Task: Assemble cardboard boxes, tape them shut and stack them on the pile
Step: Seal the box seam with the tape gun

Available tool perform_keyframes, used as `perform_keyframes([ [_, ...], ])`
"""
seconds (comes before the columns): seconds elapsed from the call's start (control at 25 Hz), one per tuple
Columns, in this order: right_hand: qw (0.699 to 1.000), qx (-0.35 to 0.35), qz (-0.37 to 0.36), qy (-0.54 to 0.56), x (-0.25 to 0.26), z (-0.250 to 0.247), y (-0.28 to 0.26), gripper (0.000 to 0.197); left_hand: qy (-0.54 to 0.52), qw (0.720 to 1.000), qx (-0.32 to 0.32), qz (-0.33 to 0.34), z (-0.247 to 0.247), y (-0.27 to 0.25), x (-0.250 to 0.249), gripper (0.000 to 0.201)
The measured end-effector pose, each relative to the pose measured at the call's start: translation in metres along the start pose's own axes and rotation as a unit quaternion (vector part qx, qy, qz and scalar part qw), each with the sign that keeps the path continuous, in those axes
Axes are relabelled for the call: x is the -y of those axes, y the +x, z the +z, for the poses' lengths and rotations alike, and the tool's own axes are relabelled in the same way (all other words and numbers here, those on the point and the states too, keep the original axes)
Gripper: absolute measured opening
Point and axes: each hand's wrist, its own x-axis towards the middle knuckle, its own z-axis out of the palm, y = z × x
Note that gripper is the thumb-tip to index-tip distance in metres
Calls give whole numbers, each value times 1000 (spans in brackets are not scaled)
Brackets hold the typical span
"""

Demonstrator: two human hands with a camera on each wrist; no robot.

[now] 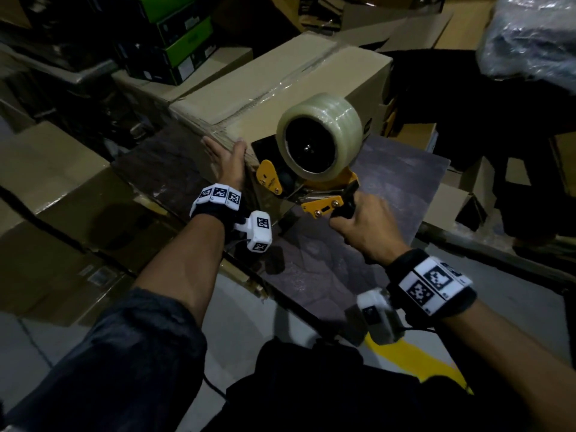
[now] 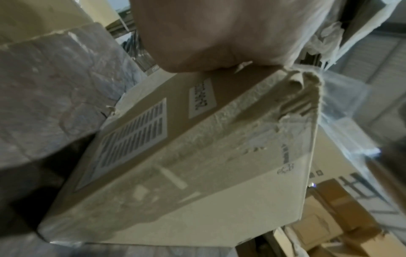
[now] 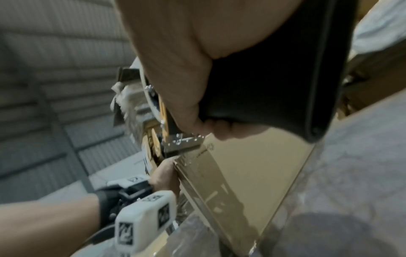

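A closed cardboard box (image 1: 280,82) lies on a dark work table (image 1: 399,188), with clear tape along its top seam. My left hand (image 1: 226,157) presses flat against the box's near left side, fingers straight; the left wrist view shows the labelled box side (image 2: 175,156) below my palm. My right hand (image 1: 361,226) grips the black handle (image 3: 274,83) of a yellow tape dispenser (image 1: 311,185) carrying a clear tape roll (image 1: 321,135). The dispenser's front sits against the box's near end face (image 3: 241,173), with the blade (image 3: 182,142) right at the cardboard.
Taped cardboard boxes (image 1: 62,188) are stacked to the left, level with the table. Green-and-black boxes (image 1: 174,42) stand at the back left. Flat cardboard (image 1: 436,29) and a plastic-wrapped bundle (image 1: 536,35) lie at the back right. A yellow floor line (image 1: 414,366) runs below the table.
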Motion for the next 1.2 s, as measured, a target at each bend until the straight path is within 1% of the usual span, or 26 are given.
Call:
perform_keyframes([
  [0.16,999,34,26,-2,9,1,10,32,9,1000,3,14,0,4,3,105],
  [0.28,992,34,79,93,17,19,10,42,-1,1000,21,3,0,5,1,107],
  [0.32,985,36,102,135,19,25,10,40,2,1000,14,-2,2,7,1,107],
  [0.4,969,34,146,198,19,37,9,27,8,1000,15,-2,1,11,5,105],
  [0.44,965,24,159,208,17,40,8,22,10,1000,18,-5,1,8,4,103],
  [0.48,966,15,162,198,13,43,7,23,18,1000,5,-6,2,10,6,99],
  [0.56,975,20,168,145,-4,50,-4,30,26,1000,1,-12,2,8,1,92],
  [0.6,971,25,186,147,-12,54,-17,30,26,1000,5,-4,2,7,0,94],
  [0.64,961,27,212,179,-21,58,-25,27,24,1000,7,6,2,11,1,98],
  [0.72,928,26,275,251,-38,61,-31,23,26,1000,3,-11,2,12,1,101],
  [0.8,916,14,296,272,-46,58,-30,20,66,997,-29,13,2,4,0,90],
  [0.84,914,5,296,277,-48,55,-27,19,107,992,-51,45,2,-3,-1,81],
  [0.88,912,1,296,286,-49,54,-26,19,151,981,-71,96,2,-8,-1,73],
  [0.92,908,1,300,293,-51,54,-24,18,189,967,-75,154,2,-12,1,66],
  [0.96,904,1,305,299,-54,57,-25,17,232,948,-66,210,2,-16,7,60],
  [1.04,900,12,312,304,-58,63,-30,14,306,899,-29,312,-1,-20,23,57],
  [1.12,893,11,326,311,-61,65,-32,14,353,858,-25,373,-3,-19,32,59],
  [1.2,889,10,331,317,-63,66,-32,15,383,827,-26,411,-5,-15,38,61],
])
